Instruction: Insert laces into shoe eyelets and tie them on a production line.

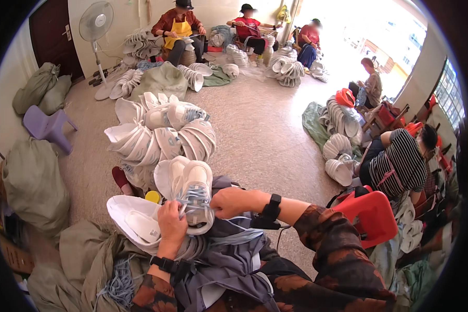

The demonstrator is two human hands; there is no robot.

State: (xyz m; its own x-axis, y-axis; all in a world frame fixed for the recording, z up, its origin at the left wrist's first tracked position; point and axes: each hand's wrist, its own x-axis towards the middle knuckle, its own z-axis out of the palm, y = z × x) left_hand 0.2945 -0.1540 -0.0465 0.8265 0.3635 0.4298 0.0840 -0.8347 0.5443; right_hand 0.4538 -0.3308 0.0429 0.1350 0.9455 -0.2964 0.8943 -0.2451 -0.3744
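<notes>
A white shoe upper (198,177) with light blue laces (196,198) lies in front of me, above my lap. My left hand (172,221) is closed at its left edge, thumb and fingers pinched beside the lacing; a lace end in them is too small to make out. At the upper's right side, my right hand (235,202) is curled closed, and its fingertips hide what they grip. Left of my left hand is a nested stack of white uppers (135,216). Loose blue laces (239,236) lie across the grey-purple cloth (208,273) on my lap.
Piles of white uppers (161,140) stand on the floor ahead. A red stool (372,218) is to my right, a purple chair (41,125) and stuffed sacks (34,182) to my left. More laces (120,281) lie on a sack. Several people sit working around the room.
</notes>
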